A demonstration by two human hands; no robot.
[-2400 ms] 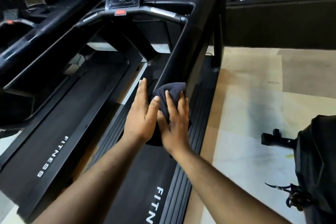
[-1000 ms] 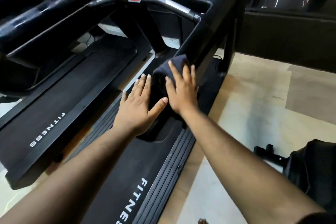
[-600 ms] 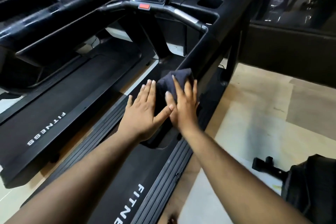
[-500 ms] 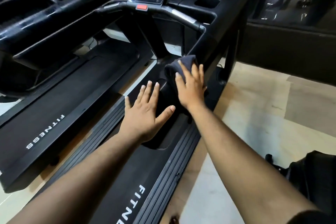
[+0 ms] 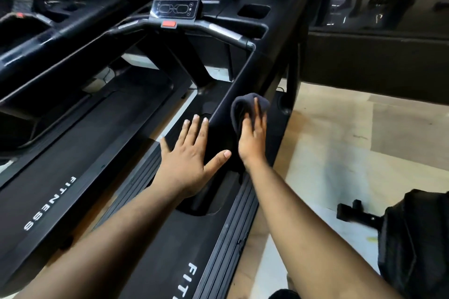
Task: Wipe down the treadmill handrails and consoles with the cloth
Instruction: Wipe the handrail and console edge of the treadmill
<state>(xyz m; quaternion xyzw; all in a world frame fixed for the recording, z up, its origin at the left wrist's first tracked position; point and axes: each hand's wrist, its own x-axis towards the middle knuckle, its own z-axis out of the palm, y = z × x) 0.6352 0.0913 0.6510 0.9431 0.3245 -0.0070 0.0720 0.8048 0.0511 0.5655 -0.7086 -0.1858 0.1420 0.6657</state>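
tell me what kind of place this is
Most likely a gym floor: two treadmills side by side, the nearer one's belt printed FITNESS, with a console and a red stop button on its handlebar.

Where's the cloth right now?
In the head view, the dark cloth is just right of centre, pressed by the right hand against the treadmill's right handrail, beside the left hand.
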